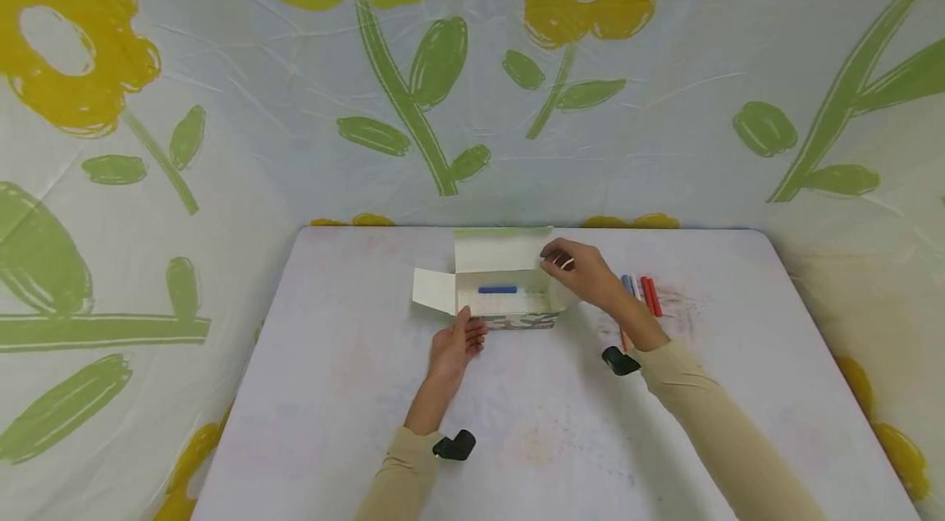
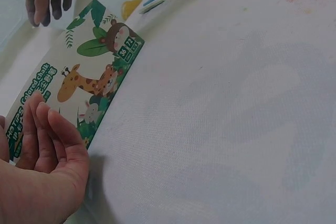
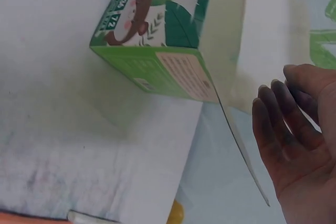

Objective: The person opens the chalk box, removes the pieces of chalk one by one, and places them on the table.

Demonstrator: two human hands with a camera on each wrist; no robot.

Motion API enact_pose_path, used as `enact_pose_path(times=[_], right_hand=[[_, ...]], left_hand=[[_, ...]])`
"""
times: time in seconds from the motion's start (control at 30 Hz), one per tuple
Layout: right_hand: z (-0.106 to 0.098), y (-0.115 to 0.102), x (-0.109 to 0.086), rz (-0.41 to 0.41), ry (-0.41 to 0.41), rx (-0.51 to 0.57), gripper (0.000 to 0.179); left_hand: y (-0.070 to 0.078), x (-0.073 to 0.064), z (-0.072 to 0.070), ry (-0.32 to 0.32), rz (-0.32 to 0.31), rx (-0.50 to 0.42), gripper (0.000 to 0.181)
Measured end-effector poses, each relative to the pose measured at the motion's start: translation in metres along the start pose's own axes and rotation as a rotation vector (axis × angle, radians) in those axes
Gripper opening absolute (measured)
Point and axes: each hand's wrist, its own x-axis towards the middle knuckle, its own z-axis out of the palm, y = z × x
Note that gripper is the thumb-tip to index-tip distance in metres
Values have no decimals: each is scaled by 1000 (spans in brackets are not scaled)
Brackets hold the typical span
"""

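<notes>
An open chalk box [image 1: 513, 322] printed with cartoon animals and "Colored Chalk" stands at the back of the table, lid raised and side flaps spread. Inside it lies a blue chalk stick [image 1: 498, 290]. My left hand [image 1: 452, 347] holds the box's front left corner, thumb at the top edge and fingers along the printed front. Its thumb is mostly hidden in the left wrist view. Above the box's right end, near the lid and right flap, my right hand [image 1: 582, 269] hangs with loosely bent fingers. Nothing shows between those fingers in the right wrist view [image 3: 299, 124].
Right of the box lie red chalk sticks [image 1: 651, 296], a blue stick [image 1: 627, 285] and a white one. An orange stick [image 1: 627, 340] is partly covered by the right forearm. Behind the white table [image 1: 332, 324] hangs a flowered curtain [image 1: 480, 111].
</notes>
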Motion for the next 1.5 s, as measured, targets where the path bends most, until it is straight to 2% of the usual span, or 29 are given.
enact_pose_path(times=[0.2,0.4,0.6,0.73,0.97,1.3,1.5], right_hand=[[18,7,4,-16,-26,-1,17],[33,9,7,-31,-78,-47,17],[45,4,10,-98,-119,-144,14],[52,2,11,-116,-165,-249,13],[63,0,14,-114,-254,-405,14],[66,-8,22,-45,-373,-384,5],[65,-15,24,-24,-437,-450,5]], left_hand=[[0,0,0,-1,4,2,49],[0,1,1,1,-10,3,51],[0,2,2,0,-17,-3,53],[0,1,3,-1,-15,-6,53],[-2,2,3,-3,-11,-13,50],[0,1,5,-3,-10,4,51],[0,1,5,4,-8,1,52]])
